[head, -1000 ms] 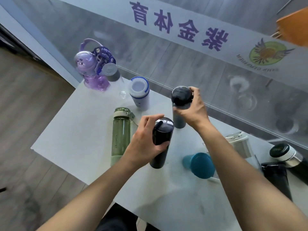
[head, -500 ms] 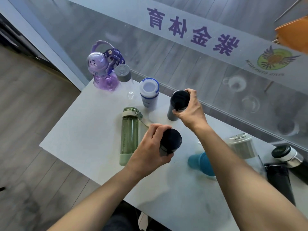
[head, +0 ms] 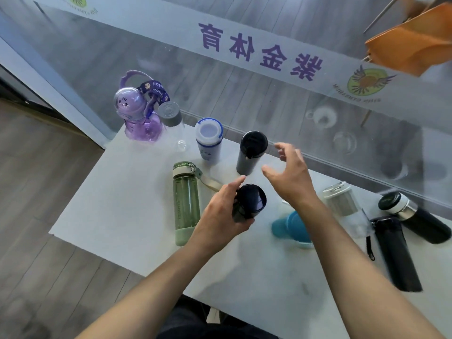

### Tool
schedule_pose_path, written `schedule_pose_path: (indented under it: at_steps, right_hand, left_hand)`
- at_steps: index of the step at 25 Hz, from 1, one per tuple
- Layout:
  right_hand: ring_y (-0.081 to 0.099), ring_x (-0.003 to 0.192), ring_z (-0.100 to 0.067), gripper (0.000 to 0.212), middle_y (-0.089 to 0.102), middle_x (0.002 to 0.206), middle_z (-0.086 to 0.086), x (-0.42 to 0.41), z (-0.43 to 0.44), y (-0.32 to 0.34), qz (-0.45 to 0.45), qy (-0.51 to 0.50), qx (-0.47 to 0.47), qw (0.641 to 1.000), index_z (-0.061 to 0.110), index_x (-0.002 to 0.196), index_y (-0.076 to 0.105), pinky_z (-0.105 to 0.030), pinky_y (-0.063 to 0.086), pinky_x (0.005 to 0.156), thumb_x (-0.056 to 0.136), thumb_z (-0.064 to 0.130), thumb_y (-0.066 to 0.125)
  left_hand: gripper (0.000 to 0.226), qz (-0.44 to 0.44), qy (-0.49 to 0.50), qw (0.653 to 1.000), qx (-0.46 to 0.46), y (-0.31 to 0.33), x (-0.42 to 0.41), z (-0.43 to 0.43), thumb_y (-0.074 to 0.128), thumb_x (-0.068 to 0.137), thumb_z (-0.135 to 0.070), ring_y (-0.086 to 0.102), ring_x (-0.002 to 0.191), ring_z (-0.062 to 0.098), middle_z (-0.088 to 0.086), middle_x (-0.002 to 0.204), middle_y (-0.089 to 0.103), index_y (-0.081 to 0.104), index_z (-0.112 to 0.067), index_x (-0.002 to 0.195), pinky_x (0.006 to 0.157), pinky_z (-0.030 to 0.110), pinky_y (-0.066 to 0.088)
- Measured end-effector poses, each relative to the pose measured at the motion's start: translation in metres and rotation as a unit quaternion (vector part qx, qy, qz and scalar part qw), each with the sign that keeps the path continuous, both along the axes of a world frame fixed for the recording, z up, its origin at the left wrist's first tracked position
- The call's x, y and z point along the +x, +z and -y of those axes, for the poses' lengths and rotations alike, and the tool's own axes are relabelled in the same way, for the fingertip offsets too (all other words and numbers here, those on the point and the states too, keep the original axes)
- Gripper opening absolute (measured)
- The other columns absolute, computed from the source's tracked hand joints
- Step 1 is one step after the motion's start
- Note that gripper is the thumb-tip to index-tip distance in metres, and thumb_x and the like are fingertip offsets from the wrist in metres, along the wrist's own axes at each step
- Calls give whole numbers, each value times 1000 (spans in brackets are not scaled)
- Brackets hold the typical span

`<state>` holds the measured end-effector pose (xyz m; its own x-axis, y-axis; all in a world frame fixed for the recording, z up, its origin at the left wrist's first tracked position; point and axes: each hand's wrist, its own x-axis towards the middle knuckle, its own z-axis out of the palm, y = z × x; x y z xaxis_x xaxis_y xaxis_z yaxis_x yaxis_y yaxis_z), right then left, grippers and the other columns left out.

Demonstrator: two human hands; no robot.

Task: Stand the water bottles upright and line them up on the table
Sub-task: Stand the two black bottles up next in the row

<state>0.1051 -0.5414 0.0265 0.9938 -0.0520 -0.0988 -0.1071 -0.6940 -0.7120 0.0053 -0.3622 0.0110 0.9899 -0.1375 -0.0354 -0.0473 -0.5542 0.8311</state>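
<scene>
Left hand (head: pixel 220 214): fingers and thumb curled round the dark bottle (head: pixel 249 201), lid toward the camera, just nearer than the grey bottle (head: pixel 247 157). Base contact with table (head: pixel 122 204) not discernible. Teal bottle (head: pixel 291 228) on its side, near-right of the grey bottle. Green bottle (head: pixel 186 201) lying flat, near-left. Right hand (head: pixel 291 177): fingers spread, holding nothing, just right of the grey bottle, not touching. Grey bottle upright. Left of it, in a row, all upright: white-blue bottle (head: pixel 209 143), clear bottle (head: pixel 173 126), purple bottle (head: pixel 139 118).

Bare table (head: pixel 117 199) left of the lying green bottle (head: pixel 186 204)
</scene>
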Motion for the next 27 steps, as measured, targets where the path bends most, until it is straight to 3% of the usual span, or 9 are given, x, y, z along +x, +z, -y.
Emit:
schedule_pose_path:
  at_steps: [3,5,7,9,13,18,23,27]
  right_hand:
    - [62,111,-2,40,64,119,12,-44,10,23,-53,82,67,993,33,118,64,-23,48,97,82,46,75]
    - [60,107,6,42,65,116,16,-61,12,31,-90,124,68,986,37,116,64,-7,41,90,78,43,81]
    - [59,101,5,51,66,113,16,-66,16,32,-99,131,38,986,35,119,60,1,37,82,76,35,86]
    - [62,97,-4,54,67,110,12,-65,19,30,-92,121,20,988,33,121,60,-5,43,83,73,33,86]
    - [64,99,-11,57,68,106,11,-58,33,24,-47,54,-3,997,35,116,59,-35,55,89,64,47,79]
    - [61,98,-16,55,62,105,3,-30,52,28,-13,-7,-39,999,36,120,58,-31,52,88,69,40,79]
    - [60,96,-21,55,57,105,-3,-2,57,29,-9,-1,-68,998,29,125,57,-29,49,86,74,33,77]
    - [59,95,-23,55,56,106,-5,9,64,28,-5,-16,-82,996,27,127,57,-27,45,83,76,32,76]
  left_hand:
    - [73,22,-3,1000,-5,-8,7,9,83,69,-26,58,107,16,-6,119,60,49,-23,133,93,40,51]
    - [67,36,-5,999,15,-10,14,16,83,68,-30,59,103,17,-6,115,61,53,-22,128,87,39,51]
    - [65,45,-13,998,30,-10,18,23,82,70,-33,59,101,16,-6,113,60,54,-23,127,84,36,51]
    - [66,50,-35,998,30,-9,21,26,83,69,-32,58,101,16,-5,113,60,54,-22,128,86,33,48]
    - [81,57,-86,992,74,3,43,11,82,68,-40,51,115,19,-5,133,52,48,-24,139,102,36,42]
    - [75,127,-67,968,208,19,87,4,71,79,-22,43,132,29,2,154,40,42,-21,147,110,43,36]
    - [75,68,-100,946,301,10,103,21,59,85,-16,22,149,29,0,164,22,30,-22,154,116,42,25]
    - [76,65,-94,945,307,6,100,23,58,86,-17,17,151,26,-1,165,19,28,-22,155,115,41,25]
